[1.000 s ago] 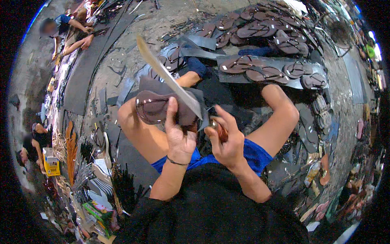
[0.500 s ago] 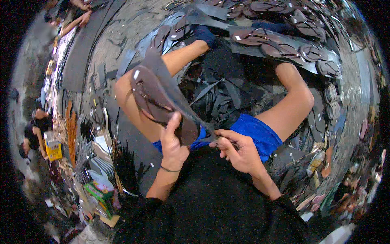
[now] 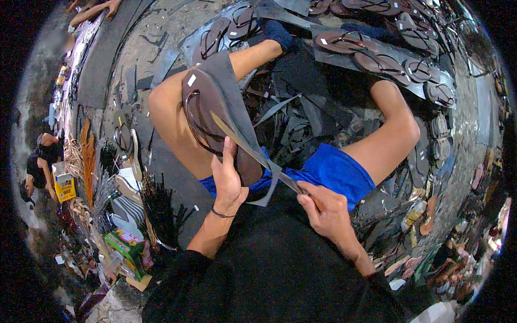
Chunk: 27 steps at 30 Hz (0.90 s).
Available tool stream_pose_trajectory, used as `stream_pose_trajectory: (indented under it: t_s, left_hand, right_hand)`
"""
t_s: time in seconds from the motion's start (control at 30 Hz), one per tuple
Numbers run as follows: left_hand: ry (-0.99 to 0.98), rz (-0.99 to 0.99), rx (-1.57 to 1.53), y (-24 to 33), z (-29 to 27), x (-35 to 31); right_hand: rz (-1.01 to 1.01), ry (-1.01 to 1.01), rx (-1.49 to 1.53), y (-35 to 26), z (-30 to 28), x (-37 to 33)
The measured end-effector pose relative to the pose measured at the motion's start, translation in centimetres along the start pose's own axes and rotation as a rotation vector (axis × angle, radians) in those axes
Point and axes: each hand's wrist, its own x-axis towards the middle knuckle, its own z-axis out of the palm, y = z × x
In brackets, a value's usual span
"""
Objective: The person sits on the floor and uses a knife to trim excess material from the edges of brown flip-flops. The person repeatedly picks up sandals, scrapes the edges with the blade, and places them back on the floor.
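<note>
A person seated low in bright blue shorts (image 3: 344, 177), knees spread, holds a dark-brown flip-flop with thin dark straps (image 3: 207, 106) left of centre in the frame, backed by a larger piece of dark grey sheet material (image 3: 232, 102). The left hand (image 3: 227, 183), a thin dark band (image 3: 223, 215) at its wrist, grips the heel half of the footwear, thumb pointing up along the footbed; its other fingers are mostly hidden.

The right hand (image 3: 327, 209), just below and right of centre, is closed around the near end of a long, curved, metal-bladed knife (image 3: 253, 151), the handle largely covered by the grip. The blade slants toward the upper left, across the sheet's edge and over the footbed, its tip near the straps.

Half a second earlier the blade could not be made out, and the right fingers were at the sheet's lower corner; now they sit a little lower and farther right. A second ago the flip-flop lay crosswise, toe to the left, with the blade rising well above it; now its toe end is up. Both forearms enter from the lower edge and angle inward.

More brown flip-flops (image 3: 380, 65) lie in rows at upper right; a yellow-and-white box (image 3: 65, 188) stands at far left.
</note>
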Motion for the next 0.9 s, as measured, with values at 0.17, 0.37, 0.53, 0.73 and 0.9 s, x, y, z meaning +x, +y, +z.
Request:
stream_pose_trajectory:
  t_s: [0.17, 0.37, 0.53, 0.73, 0.9]
  left_hand:
    - [-0.075, -0.104, -0.036, 1.0, -1.1, -0.8]
    - [-0.017, -0.202, -0.195, 2.9, 0.6, -1.0]
    - [-0.041, -0.240, -0.279, 3.7, 0.8, -0.8]
    - [-0.138, -0.228, -0.131, 2.7, -0.4, -3.9]
    - [-0.221, -0.200, -0.023, 2.4, -3.1, -2.9]
  right_hand:
    - [-0.059, -0.011, 0.015, -0.2, 3.5, 5.3]
    - [-0.235, 0.127, 0.039, 0.6, 6.6, 9.8]
    - [-0.331, 0.248, -0.028, -0.8, 7.9, 14.2]
    - [-0.086, 0.174, -0.104, 3.7, 9.6, 26.2]
    - [0.215, -0.120, 0.978, 1.5, 6.9, 23.4]
